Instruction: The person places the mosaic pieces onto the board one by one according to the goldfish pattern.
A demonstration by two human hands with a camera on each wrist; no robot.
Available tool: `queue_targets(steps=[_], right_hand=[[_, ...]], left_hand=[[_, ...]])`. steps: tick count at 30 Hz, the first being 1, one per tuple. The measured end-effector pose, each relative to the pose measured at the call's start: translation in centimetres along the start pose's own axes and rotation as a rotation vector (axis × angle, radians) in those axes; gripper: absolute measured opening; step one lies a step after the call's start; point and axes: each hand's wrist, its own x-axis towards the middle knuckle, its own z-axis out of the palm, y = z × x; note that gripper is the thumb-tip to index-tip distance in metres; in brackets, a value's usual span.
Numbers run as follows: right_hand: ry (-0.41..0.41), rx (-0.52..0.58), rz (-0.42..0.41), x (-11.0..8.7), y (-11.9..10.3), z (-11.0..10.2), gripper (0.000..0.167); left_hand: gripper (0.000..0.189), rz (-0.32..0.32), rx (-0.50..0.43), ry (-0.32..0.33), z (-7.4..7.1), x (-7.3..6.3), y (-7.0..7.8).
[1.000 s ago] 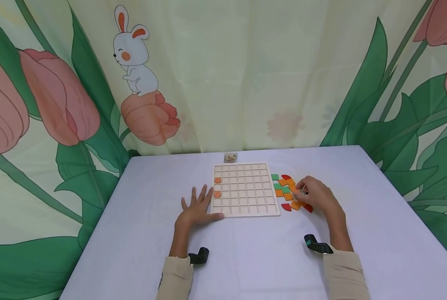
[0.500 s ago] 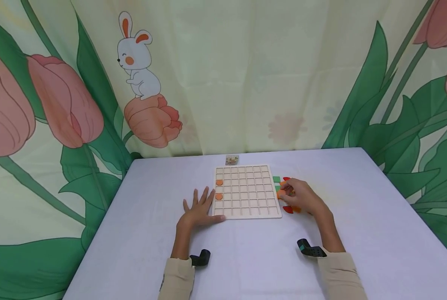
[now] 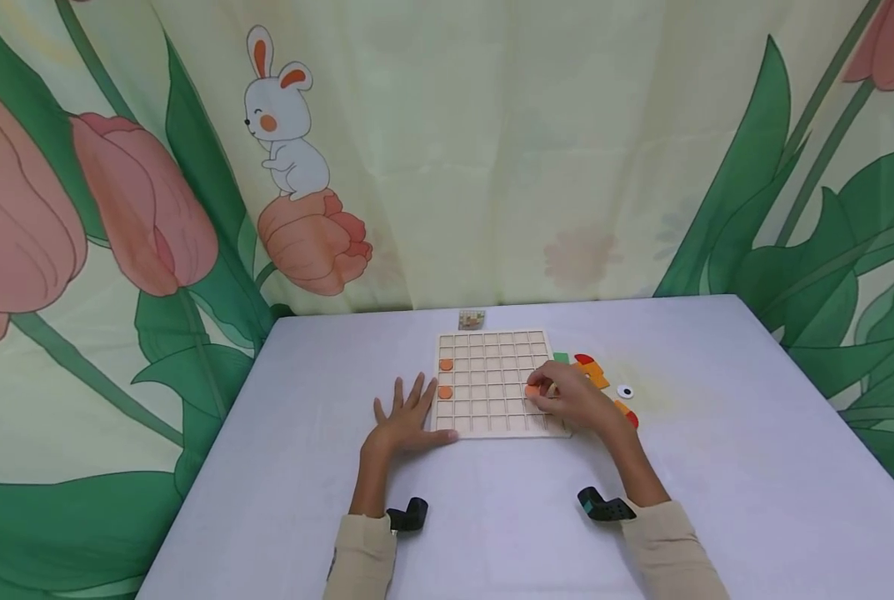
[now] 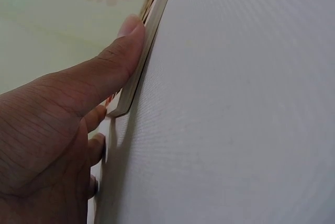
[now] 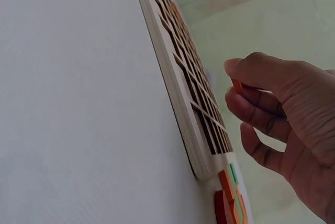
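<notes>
A pale wooden grid board (image 3: 491,385) lies on the table, with two orange round pieces (image 3: 446,365) in cells of its left column. My left hand (image 3: 403,427) spreads its straight fingers at the board's left side; in the left wrist view its thumb (image 4: 112,62) lies along the front edge. Over the right part of the board, my right hand (image 3: 576,398) pinches an orange piece (image 3: 532,391) between thumb and fingertips. The right wrist view has that piece edge-on, raised above the grid. Part of the board's right side is hidden under this hand.
Right of the board lie orange pieces (image 3: 595,375), a red piece (image 3: 584,359), a green square (image 3: 561,357) and a white eye-like disc (image 3: 625,391). Others are hidden by the right arm. A small patterned card or packet (image 3: 471,320) sits behind the board.
My right hand has moved left from the loose pieces to above the board's right part, carrying the orange piece. The white disc is now uncovered. My left hand stays at the board.
</notes>
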Motion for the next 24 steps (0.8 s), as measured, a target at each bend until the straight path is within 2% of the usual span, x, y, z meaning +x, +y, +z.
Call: queue_targets(steps=[4, 11, 17, 24], right_hand=[[-0.015, 0.005, -0.042, 0.8, -0.6, 0.9, 0.018], [-0.092, 0.005, -0.019, 1.9, -2.0, 2.4, 0.027], [-0.145, -0.007, -0.02, 2.9, -3.0, 3.8, 0.02], [-0.157, -0.063, -0.055, 3.8, -3.7, 4.9, 0.021]], left_hand=[[0.104, 0.001, 0.001, 0.004, -0.1, 0.2, -0.1], [0.105, -0.009, 0.01, 0.001, 0.0, 0.2, 0.0], [0.103, -0.006, 0.004, 0.005, -0.2, 0.0, 0.2], [0.104, -0.003, 0.003, 0.0, -0.4, 0.0, 0.2]])
